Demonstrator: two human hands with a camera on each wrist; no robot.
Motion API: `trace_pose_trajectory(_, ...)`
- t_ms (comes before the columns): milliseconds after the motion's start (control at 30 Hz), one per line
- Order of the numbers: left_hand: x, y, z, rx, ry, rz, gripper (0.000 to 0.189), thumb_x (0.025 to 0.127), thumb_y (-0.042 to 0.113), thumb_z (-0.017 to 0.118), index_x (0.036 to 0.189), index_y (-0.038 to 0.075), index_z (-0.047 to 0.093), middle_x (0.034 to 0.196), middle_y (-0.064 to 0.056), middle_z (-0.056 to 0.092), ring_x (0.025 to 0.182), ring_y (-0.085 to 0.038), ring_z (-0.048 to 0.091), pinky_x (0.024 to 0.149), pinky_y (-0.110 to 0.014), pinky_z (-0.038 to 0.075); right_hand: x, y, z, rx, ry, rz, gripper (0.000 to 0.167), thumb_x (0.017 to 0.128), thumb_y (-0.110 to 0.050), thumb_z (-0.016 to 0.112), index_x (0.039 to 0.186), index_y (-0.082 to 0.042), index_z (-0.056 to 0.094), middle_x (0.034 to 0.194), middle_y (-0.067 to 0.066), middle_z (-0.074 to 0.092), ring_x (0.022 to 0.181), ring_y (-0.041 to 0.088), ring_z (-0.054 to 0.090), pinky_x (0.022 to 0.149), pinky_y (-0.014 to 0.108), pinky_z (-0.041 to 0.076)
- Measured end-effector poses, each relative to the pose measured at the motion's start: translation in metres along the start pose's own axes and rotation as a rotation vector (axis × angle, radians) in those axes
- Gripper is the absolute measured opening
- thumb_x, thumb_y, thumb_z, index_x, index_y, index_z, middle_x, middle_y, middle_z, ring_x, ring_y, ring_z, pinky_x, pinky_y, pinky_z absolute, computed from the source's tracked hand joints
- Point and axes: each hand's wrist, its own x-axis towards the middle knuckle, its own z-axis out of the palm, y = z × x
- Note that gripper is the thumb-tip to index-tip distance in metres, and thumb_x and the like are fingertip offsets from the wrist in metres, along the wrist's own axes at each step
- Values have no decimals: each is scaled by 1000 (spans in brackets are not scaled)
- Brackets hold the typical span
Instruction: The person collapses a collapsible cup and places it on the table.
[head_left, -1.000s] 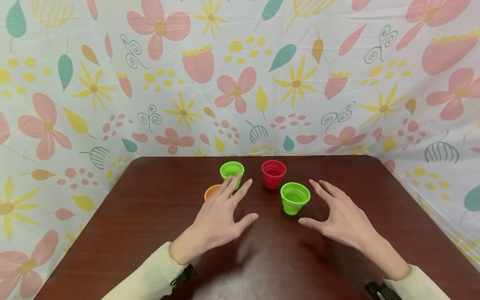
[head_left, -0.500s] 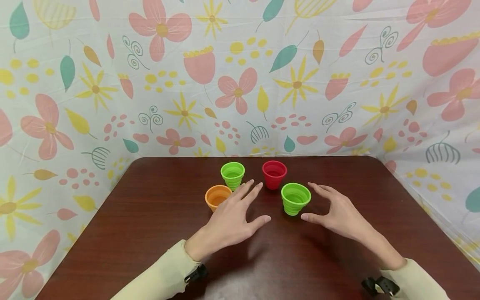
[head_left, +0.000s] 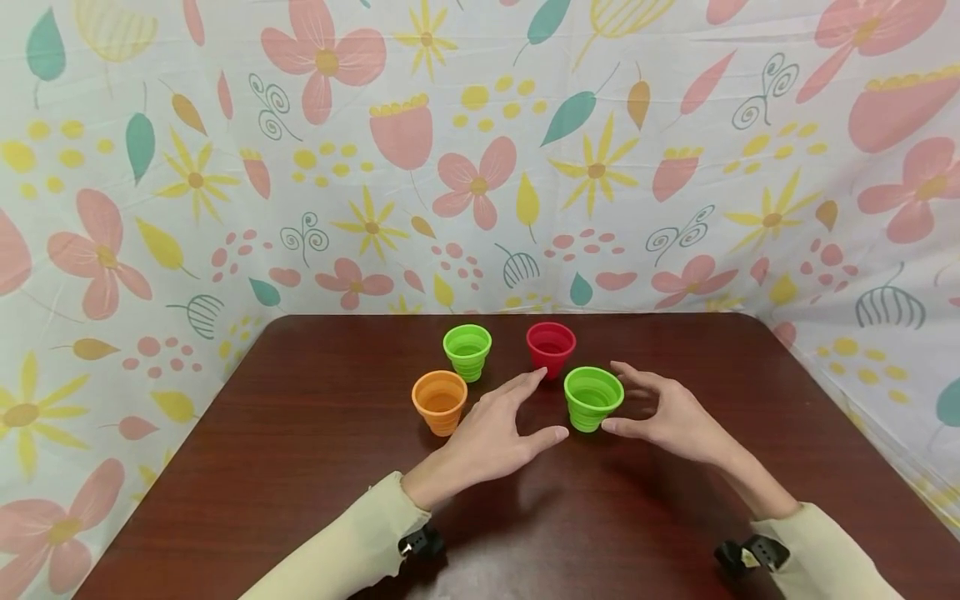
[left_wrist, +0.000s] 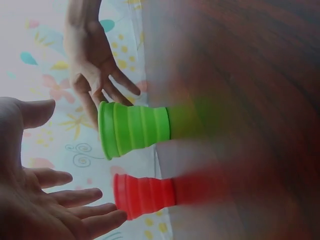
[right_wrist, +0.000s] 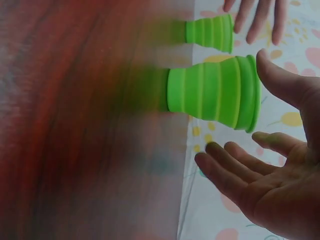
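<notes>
Upright on the table stands a green ribbed cup (head_left: 592, 400), with a hand on either side of it. My right hand (head_left: 671, 417) curves loosely at its right, thumb tip close by the cup's wall; the right wrist view shows the cup (right_wrist: 215, 92) between thumb and spread fingers. To its left, my left hand (head_left: 495, 442) stretches its fingers out, palm toward the cup, thumb apart and holding nothing. Behind, a red cup (head_left: 551, 340) has its base partly overlapped by the left fingertips. An orange cup (head_left: 439, 402) stands left of that hand.
A second green cup (head_left: 467, 353) is farther back, behind the orange one. The dark brown wooden table (head_left: 322, 433) ends at a floral cloth (head_left: 480, 275) hung along the back and sides. Black straps (head_left: 422, 543) sit at both wrists.
My left hand has moved right, from over the orange cup toward the near green cup, uncovering the orange cup. My right hand has shifted slightly left, closer to that green cup. The cups stay put.
</notes>
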Motion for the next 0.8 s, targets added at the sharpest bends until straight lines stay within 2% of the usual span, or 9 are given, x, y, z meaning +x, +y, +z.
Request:
trace_pose_trajectory(100,4,0,4,-18,-6,11,84,96,59,70,164,20,40,162,2,46,148,-18,43,121,-40,37,3,1,-2,22,-12,8,87,86,-28,91,156,1,47,147,21,58,122,37,66,89,47,62)
trace_pose_trajectory(300,12,1,12,-56,-32,17,83,97,58,69,163,15,42,162,4,45,148,-16,43,121,-38,37,6,4,-3,26,-23,7,85,86,-27,91,154,3,49,143,22,62,119,35,67,85,42,63)
trace_pose_trajectory(533,21,-2,22,-83,-44,24,78,98,48,72,160,9,45,160,1,48,145,-16,46,120,-35,38,7,5,-1,74,-37,7,86,86,-23,91,155,3,48,140,21,64,115,33,69,84,40,63)
trace_pose_trajectory(667,24,-3,25,-101,-48,15,78,98,46,73,160,9,45,160,0,49,144,-16,47,119,-35,39,8,5,1,81,-38,3,84,86,-22,91,154,4,49,132,19,69,113,32,70,81,32,62)
trace_pose_trajectory(800,28,-3,26,-112,-53,8,78,97,46,74,160,9,46,159,-1,50,143,-16,49,118,-35,41,10,4,2,82,-38,-12,83,86,-20,91,153,5,49,130,20,69,112,33,70,80,29,62)
